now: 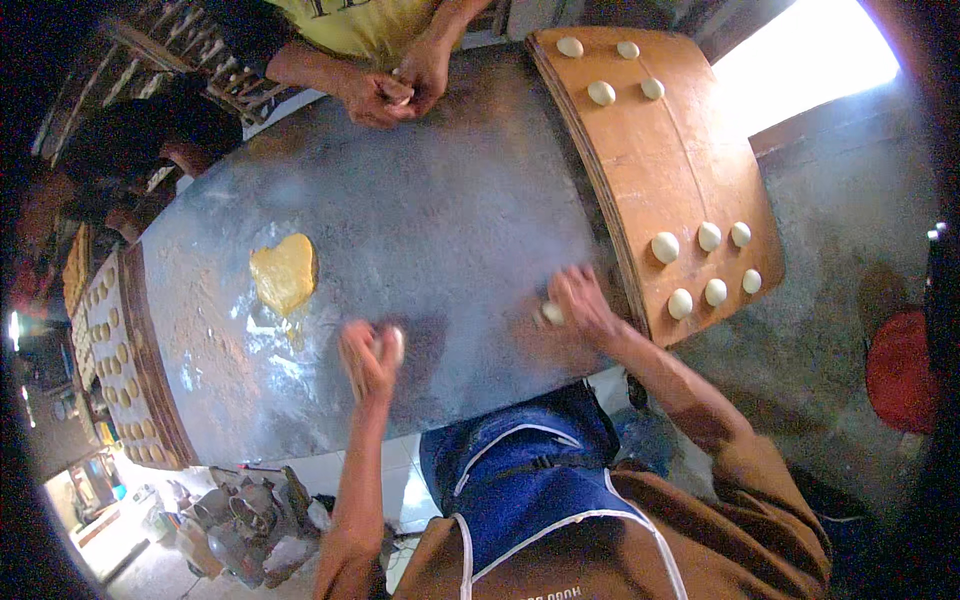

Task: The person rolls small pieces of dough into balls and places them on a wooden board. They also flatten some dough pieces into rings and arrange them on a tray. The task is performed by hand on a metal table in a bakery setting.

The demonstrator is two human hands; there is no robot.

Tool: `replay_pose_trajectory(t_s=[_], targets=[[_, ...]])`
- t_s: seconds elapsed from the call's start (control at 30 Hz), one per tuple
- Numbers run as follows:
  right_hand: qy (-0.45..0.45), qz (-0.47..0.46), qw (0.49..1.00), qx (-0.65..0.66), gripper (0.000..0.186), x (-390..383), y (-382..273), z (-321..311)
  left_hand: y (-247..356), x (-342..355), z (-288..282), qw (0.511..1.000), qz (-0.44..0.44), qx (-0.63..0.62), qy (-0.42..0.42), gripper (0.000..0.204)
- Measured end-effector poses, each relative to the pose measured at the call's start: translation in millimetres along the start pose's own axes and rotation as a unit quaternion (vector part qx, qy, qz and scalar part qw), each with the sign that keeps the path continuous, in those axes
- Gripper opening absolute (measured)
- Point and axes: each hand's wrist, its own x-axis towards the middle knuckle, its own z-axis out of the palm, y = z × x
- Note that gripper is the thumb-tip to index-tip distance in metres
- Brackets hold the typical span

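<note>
Over the near part of the dark grey tabletop [450, 220], my left hand [368, 362] is curled around a pale dough ball [398, 345], which shows at its right side. My right hand [585, 300] is cupped, fingers bent, against another dough ball [551, 313] on the table's right part. Both hands are a little blurred. Beyond my left hand lies a flat yellow lump of dough [284, 273] with white flour around it. Several finished-looking round dough balls [665, 248] sit on the wooden board [670, 170] to the right.
Across the table, a person in a yellow shirt holds a small piece of dough in both hands [400, 92]. Another person's arm [185, 158] shows at the far left. Trays [150, 400] of small round pieces line the left end. A red round object [900, 370] stands far right.
</note>
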Motion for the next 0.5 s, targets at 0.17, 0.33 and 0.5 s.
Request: replay_pose_trajectory(t_s=[0.17,0.33,0.5], targets=[[0.13,-0.011,0.98,0.15,0.041,3,-35,10,2,-8,11,0.999,0.021,-0.029,0.029,0.022],[0.134,-0.08,0.987,0.038,0.051,1,3,16,-10,-4,1,0.998,0.058,0.011,0.0,0.021],[0.199,-0.036,0.973,0.113,0.036,17,-24,14,-7,-5,6,0.999,0.031,-0.036,0.017,0.023]])
